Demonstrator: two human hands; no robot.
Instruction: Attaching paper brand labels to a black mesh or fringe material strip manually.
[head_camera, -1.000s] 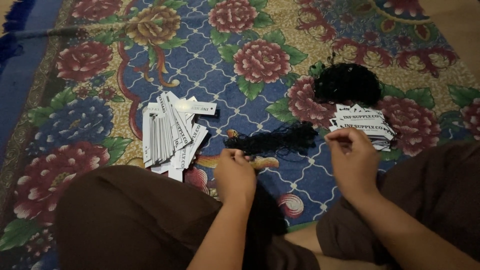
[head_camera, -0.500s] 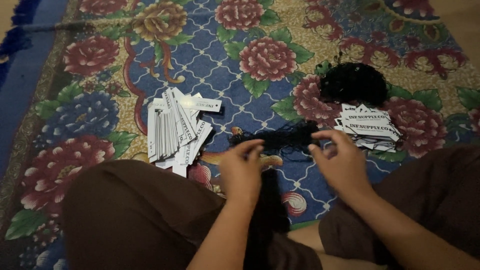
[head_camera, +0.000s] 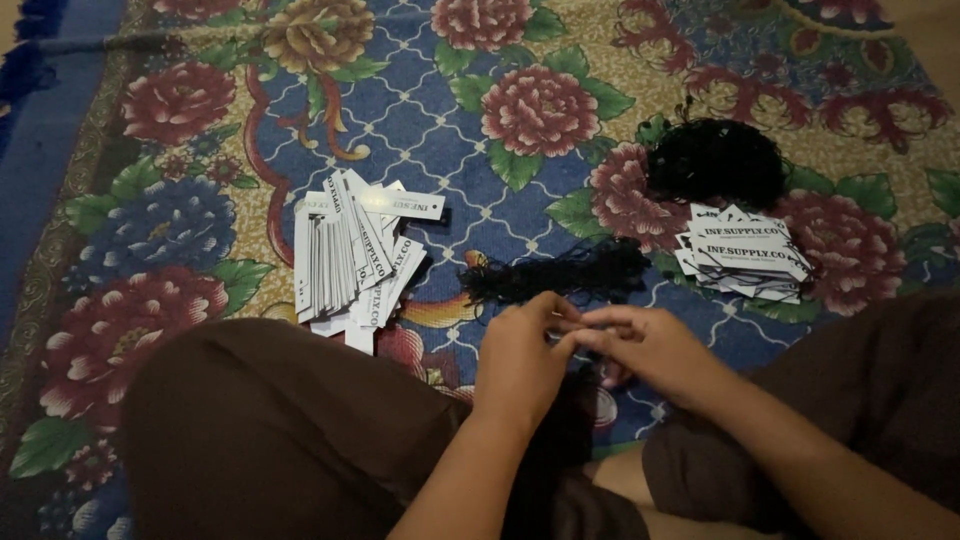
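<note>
Head view: left hand (head_camera: 522, 360) and right hand (head_camera: 650, 350) pinch fingertips together over black strings (head_camera: 555, 275); strung tags (head_camera: 350, 250) left on carpet (head_camera: 150, 180), unstrung tags (head_camera: 745, 255) remain right.

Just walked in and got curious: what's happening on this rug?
A person sits on a flowered rug, left hand and right hand meeting fingertip to fingertip just below a bundle of black strings. What they pinch is too small to tell. White paper tags lie at left, another stack and a black string heap at right.
</note>
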